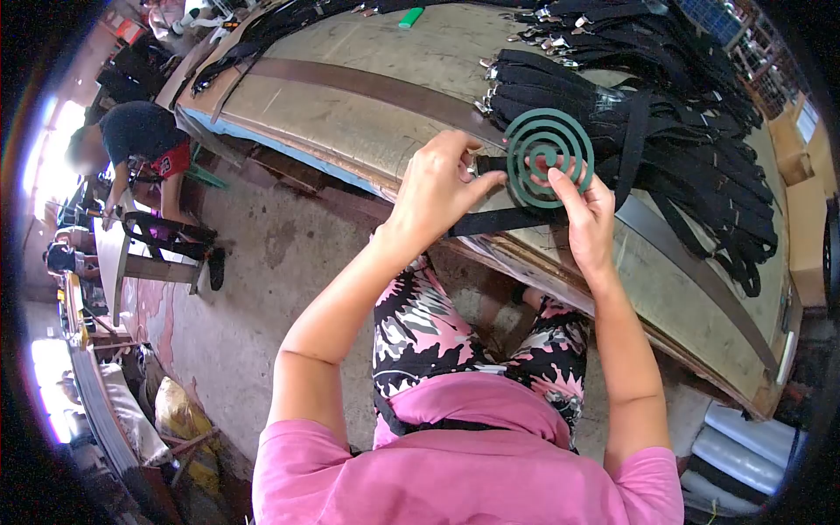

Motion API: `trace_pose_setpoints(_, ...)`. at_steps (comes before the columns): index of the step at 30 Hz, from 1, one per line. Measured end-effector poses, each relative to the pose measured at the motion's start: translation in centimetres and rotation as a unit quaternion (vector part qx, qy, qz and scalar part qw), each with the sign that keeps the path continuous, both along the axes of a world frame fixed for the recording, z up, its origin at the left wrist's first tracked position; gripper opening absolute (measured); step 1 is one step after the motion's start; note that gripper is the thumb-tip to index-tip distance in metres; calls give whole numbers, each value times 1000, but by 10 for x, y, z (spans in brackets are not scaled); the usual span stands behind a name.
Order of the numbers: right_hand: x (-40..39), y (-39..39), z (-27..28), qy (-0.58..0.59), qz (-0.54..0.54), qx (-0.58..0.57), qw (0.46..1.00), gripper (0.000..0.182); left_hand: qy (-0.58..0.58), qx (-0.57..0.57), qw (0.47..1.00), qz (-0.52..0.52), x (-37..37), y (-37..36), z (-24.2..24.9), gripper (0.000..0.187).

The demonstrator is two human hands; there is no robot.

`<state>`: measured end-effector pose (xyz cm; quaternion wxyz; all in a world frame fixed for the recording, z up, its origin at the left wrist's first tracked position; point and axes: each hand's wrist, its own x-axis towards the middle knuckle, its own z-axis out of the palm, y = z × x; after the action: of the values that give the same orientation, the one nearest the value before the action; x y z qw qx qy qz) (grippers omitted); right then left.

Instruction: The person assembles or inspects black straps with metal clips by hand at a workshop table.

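A green spiral coil (550,158) is in my right hand (588,210), whose thumb and fingers pinch it near the centre over the table's front edge. Just left of the coil, my left hand (442,179) has its fingers closed round a small metal clip (472,164) on a black strap. A length of black strap (499,220) runs below both hands along the table edge. Behind the coil lie piled black straps (560,96) with metal clips.
The long table (350,109) carries a dark flat strip (367,80) and a green object (410,17). Another person (140,144) bends over a small bench (157,267) at the left. Silvery rolls (744,446) lie at the lower right, below cardboard boxes (807,201).
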<state>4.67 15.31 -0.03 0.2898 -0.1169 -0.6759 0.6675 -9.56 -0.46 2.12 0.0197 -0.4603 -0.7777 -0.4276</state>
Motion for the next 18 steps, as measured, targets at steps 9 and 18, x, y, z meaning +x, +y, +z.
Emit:
trace_pose_setpoints(9,-1,-1,1,7,-6,-33,999,24,67,4,995,72,-3,13,-7,33)
trace_pose_setpoints(18,-9,-8,7,5,-28,175,984,10,0,20,998,64,-3,3,-3,12)
